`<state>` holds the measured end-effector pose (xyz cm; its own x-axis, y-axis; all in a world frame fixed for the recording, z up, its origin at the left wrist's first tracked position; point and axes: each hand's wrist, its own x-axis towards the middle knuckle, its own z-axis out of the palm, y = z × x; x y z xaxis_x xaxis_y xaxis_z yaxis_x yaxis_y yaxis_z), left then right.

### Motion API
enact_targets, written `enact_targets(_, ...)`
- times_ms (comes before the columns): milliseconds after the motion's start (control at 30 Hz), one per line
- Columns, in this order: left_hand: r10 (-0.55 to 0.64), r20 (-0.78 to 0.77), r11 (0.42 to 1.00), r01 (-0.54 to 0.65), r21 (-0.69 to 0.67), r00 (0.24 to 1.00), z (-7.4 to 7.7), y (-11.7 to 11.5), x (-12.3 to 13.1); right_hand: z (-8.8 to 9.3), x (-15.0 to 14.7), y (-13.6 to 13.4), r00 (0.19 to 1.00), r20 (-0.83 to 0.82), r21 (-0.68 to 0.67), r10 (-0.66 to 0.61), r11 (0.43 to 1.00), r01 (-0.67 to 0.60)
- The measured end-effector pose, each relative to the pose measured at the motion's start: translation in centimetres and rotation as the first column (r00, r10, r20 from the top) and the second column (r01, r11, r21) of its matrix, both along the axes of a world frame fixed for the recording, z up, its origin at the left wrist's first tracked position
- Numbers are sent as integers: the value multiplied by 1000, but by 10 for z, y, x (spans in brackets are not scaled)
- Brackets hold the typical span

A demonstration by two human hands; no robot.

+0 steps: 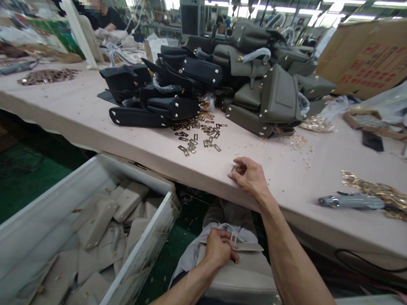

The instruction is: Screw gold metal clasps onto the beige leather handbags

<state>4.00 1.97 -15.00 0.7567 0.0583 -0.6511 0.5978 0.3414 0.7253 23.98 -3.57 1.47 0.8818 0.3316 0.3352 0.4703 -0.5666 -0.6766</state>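
Observation:
A beige handbag (241, 282) lies across my lap, its flap raised near the top edge. Closed on that flap's edge is my left hand (218, 248), beside a pale tab with a rectangular slot (233, 238). Over the front edge of the table, my right hand (253, 176) pinches a small slotted metal plate (234, 169) between thumb and fingers. Farther back on the cloth is a loose heap of similar metal plates (209, 130).
Black handbags (141, 116) and olive-grey handbags (280, 99) are piled behind the plates. A white bin (171, 191) of beige bags stands at left. A grey power screwdriver (353, 201) lies right, by gold pieces (380, 191). A carton (372, 56) and another person (110, 18) are farther back.

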Motion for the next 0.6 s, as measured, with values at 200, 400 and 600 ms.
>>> enact_targets(200, 9, 5, 997, -9, 75, 1000, 15, -1, -1, -1, -62, -21, 997, -81, 322, 10, 947, 16)
enact_targets(400, -1, 61, 1000, 0, 26, 998, 11, -5, -2, -60, -128, -84, 912, -410, 383, -9, 906, 181)
enact_targets(600, -80, 102, 997, 78, 24, 992, 11, -14, -2, -120, -158, -116, 827, -556, 309, 76, 943, 121)
